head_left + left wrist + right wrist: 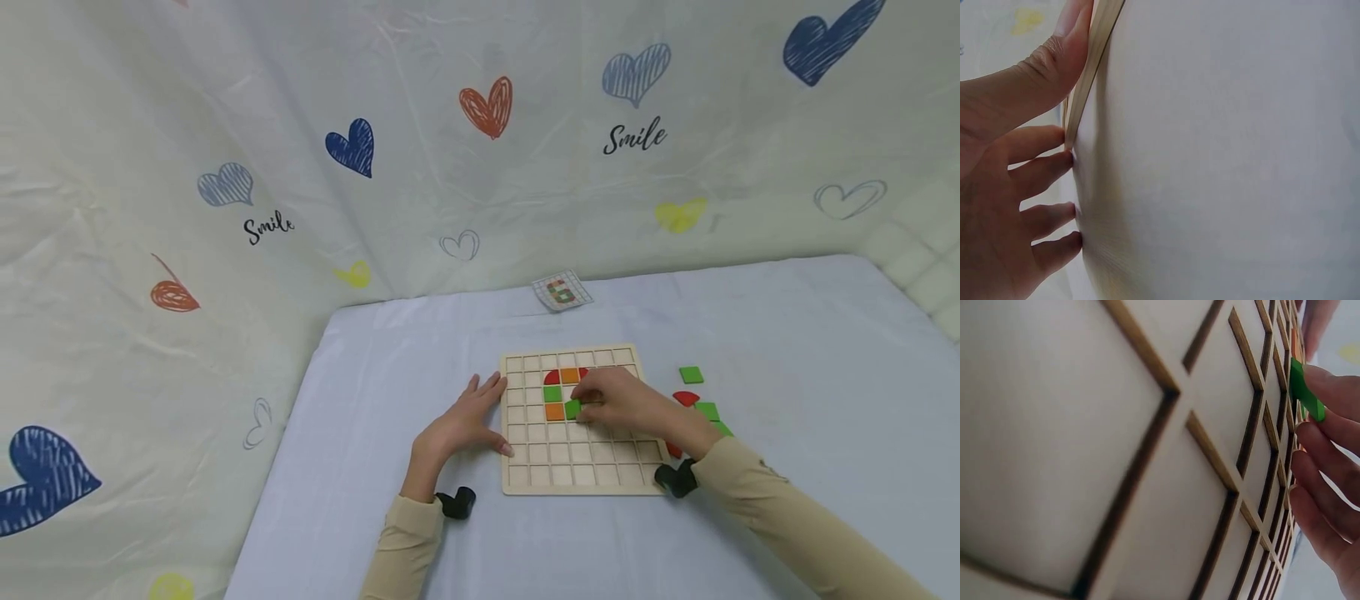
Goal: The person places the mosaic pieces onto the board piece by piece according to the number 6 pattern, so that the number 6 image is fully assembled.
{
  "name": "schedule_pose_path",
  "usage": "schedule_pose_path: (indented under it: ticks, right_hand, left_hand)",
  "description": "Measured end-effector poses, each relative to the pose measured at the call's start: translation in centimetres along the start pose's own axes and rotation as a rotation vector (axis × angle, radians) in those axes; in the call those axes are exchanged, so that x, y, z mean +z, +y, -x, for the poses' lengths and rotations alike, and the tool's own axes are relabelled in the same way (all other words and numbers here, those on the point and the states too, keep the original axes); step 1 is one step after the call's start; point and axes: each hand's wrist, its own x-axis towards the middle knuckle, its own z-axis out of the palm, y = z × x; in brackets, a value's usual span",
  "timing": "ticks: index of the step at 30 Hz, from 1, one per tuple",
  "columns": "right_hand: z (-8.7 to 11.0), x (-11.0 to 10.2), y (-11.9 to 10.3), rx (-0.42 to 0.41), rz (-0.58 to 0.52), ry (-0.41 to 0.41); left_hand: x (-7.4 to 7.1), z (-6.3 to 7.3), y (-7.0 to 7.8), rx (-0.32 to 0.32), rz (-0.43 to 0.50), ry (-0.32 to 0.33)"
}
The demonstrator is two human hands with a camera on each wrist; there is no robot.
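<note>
A wooden grid board (537,477) lies on the table. My right hand (618,400) pinches a green square tile (572,409) at a cell right of an orange tile (554,412); in the right wrist view the green tile (1307,394) stands tilted between thumb and finger. Above the orange tile sits another green tile (552,393), then a red quarter-round tile (552,377) and an orange tile (569,375), with a red piece partly hidden by the hand. My left hand (463,421) rests at the board's left edge, thumb and fingertips touching it with fingers spread.
Right of the board lie loose tiles: a green square (691,375), a red quarter-round (686,398) and more green and red ones partly under the right forearm. A pattern card (562,291) lies at the table's back edge. Behind hangs a printed curtain (420,150).
</note>
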Motion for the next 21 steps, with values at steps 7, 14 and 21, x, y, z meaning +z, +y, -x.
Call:
schedule_pose_path:
  ticks: [7,14,21]
  right_hand:
    - [-0.21,0.1,-0.19,-0.035,0.093,-0.005]
    - [-0.05,-0.05,-0.67,-0.022,0.131,-0.03]
    - [0.25,-0.33,-0.79,-0.053,0.137,-0.028]
  left_hand:
    - [0.01,0.05,0.28,-0.002,-0.005,-0.001]
    - [0.13,-0.11,0.4,0.007,-0.013,-0.023]
    - [-0.01,0.01,0.23,0.023,-0.01,-0.022]
